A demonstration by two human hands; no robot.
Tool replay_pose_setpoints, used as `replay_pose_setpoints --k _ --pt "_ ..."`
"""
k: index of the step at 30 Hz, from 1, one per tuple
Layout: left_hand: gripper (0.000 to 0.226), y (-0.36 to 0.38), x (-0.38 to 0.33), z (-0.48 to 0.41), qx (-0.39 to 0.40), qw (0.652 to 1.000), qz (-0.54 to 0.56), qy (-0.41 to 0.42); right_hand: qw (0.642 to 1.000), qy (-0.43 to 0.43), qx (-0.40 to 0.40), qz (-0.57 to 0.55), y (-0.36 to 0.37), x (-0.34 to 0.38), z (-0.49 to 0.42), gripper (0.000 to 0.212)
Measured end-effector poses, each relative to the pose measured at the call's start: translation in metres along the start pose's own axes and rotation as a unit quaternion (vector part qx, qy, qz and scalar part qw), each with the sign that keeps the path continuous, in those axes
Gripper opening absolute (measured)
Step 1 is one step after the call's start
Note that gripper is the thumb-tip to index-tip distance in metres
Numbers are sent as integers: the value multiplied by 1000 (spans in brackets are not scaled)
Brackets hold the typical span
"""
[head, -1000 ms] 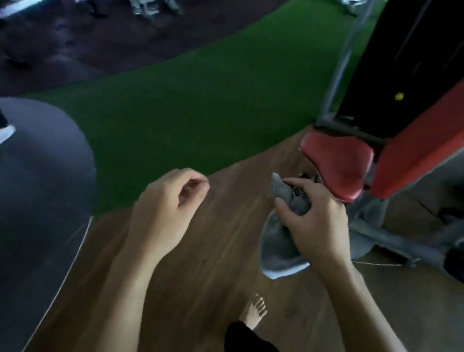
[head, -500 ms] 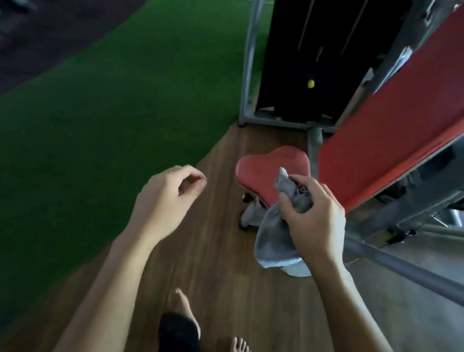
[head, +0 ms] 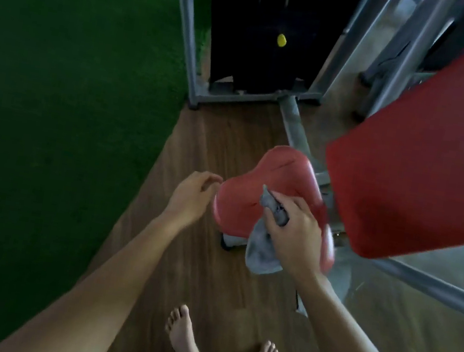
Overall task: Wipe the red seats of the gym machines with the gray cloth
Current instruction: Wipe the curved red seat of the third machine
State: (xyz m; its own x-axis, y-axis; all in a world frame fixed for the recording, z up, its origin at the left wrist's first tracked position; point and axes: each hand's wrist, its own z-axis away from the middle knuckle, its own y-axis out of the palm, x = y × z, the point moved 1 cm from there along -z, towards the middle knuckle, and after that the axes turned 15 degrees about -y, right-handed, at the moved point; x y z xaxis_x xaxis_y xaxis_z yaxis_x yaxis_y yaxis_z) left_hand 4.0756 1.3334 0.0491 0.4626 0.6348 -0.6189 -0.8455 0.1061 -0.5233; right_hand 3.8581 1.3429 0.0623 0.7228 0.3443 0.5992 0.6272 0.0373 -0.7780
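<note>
The right hand (head: 295,239) grips the gray cloth (head: 261,252) over the red seat (head: 277,188); the left hand (head: 191,195) hovers loosely curled, holding nothing.

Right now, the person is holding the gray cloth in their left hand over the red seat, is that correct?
Not quite: the head view shows the gray cloth bunched in the right hand, over the red seat. The left hand is empty, loosely curled beside the seat's left edge.
</note>
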Motion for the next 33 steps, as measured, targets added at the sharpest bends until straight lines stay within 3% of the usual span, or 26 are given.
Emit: replay_pose_setpoints --k 5,9,12,17,20,24,28,30,33 --pt "26 49 37 -74 -14 998 41 37 989 -87 67 94 83 -49 -24 37" --pt "20 65 59 -87 -67 993 78 55 992 -10 24 125 106 -78 -43 36" --pt "19 68 59 -83 -78 988 112 65 992 -24 -31 123 123 -72 -24 37" --pt "20 64 59 -85 -24 984 173 38 980 -146 -49 128 133 -62 4 32" --pt "28 61 61 -81 52 967 250 16 982 -122 -55 136 134 -65 -19 29" --pt "37 59 63 -81 60 971 228 30 987 -21 -84 136 144 -49 -39 28" --pt "39 60 67 -84 47 977 206 36 978 -160 -59 121 141 -42 -8 27" --pt "36 60 67 -81 46 974 220 29 974 -184 -15 132 130 -59 -15 26" --pt "40 55 65 -86 26 988 145 34 987 -69 -14 147 112 -98 -46 26"
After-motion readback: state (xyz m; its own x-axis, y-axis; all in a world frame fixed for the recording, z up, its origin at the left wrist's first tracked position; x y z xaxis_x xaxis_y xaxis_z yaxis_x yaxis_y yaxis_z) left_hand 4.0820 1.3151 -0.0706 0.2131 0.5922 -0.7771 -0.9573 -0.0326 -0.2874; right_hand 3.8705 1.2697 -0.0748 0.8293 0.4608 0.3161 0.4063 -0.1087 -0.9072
